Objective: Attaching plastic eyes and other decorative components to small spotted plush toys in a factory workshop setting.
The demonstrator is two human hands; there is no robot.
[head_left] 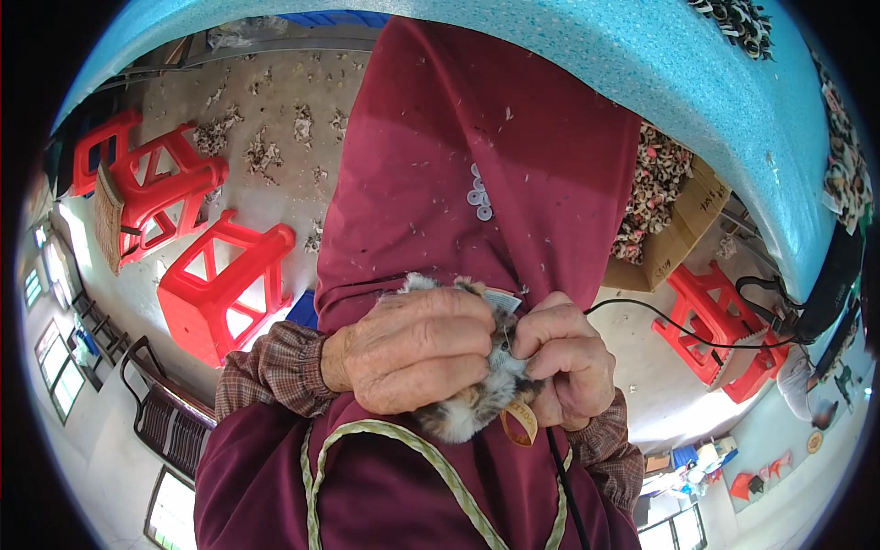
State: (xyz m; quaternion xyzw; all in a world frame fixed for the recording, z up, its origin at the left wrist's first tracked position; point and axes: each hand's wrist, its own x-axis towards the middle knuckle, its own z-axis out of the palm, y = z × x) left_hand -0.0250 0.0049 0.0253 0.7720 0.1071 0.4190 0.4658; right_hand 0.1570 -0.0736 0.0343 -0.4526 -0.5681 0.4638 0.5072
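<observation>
My left hand (417,353) wraps round a small furry plush toy (463,417), white with brown and grey patches, held against my body. Close on its right side, my right hand (570,362) has thumb and forefinger pinched at the fur. Whatever thin thing may lie between those fingertips is too small to make out. A pale printed label (502,301) sticks out from the toy's upper end. Below the right fingers hangs a looped yellow ribbon tag (521,426). Several white plastic discs (479,200) lie on the maroon apron (431,128) across my lap, among bits of fluff.
A speckled blue table (678,55) curves across the front, with small furry pieces (733,26) on it. Under it at right, a cardboard box (687,225) holds many small parts (653,183). Red plastic stools (215,284) stand on both sides. A black cable (678,328) runs rightward.
</observation>
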